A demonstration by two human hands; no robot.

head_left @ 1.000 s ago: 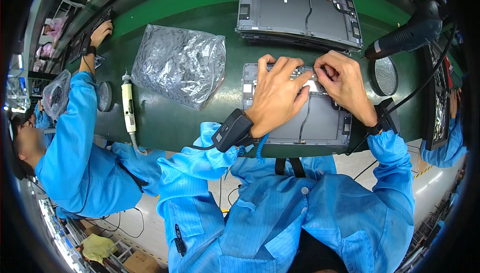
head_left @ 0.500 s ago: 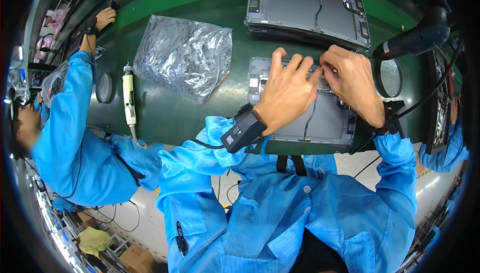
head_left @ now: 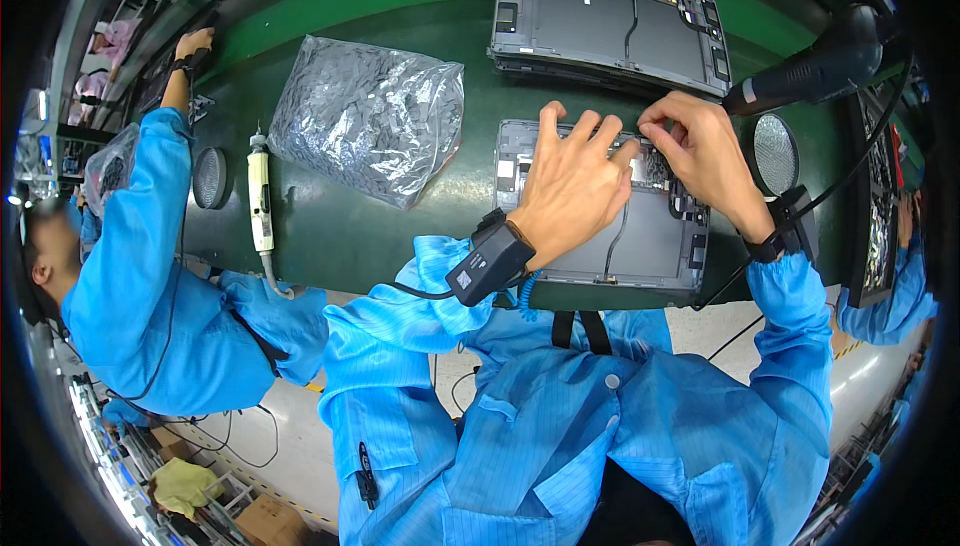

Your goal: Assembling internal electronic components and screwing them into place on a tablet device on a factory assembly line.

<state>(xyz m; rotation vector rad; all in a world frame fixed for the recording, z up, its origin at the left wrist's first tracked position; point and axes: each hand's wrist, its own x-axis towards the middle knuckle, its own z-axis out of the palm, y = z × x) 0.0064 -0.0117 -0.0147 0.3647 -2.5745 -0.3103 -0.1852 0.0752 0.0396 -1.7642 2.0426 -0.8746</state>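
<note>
An opened laptop chassis (head_left: pixel 655 251), grey with a black cable down its middle, lies on the green bench in front of me. My left hand (head_left: pixel 575 186) rests over its left half, fingers bent and spread, the tips near the far edge; what lies under the palm is hidden. At the chassis's far edge, right of centre, my right hand (head_left: pixel 705 151) has thumb and index finger pinched together. Anything between those fingertips is too small to make out. A circuit strip shows between the two hands.
Behind the chassis sits a stack of similar chassis (head_left: pixel 600 21). To the left are a clear bag of small dark pieces (head_left: pixel 370 116), a corded electric screwdriver (head_left: pixel 260 196) and a round mesh piece (head_left: pixel 209 178). A black handheld device (head_left: pixel 815 66) and another mesh piece (head_left: pixel 777 154) stand right. A co-worker (head_left: pixel 130 216) is at far left.
My right hand has shifted slightly, uncovering more of the circuit strip beside my left hand. The left hand stays nearly in place. The co-worker's hand has moved slightly left.
</note>
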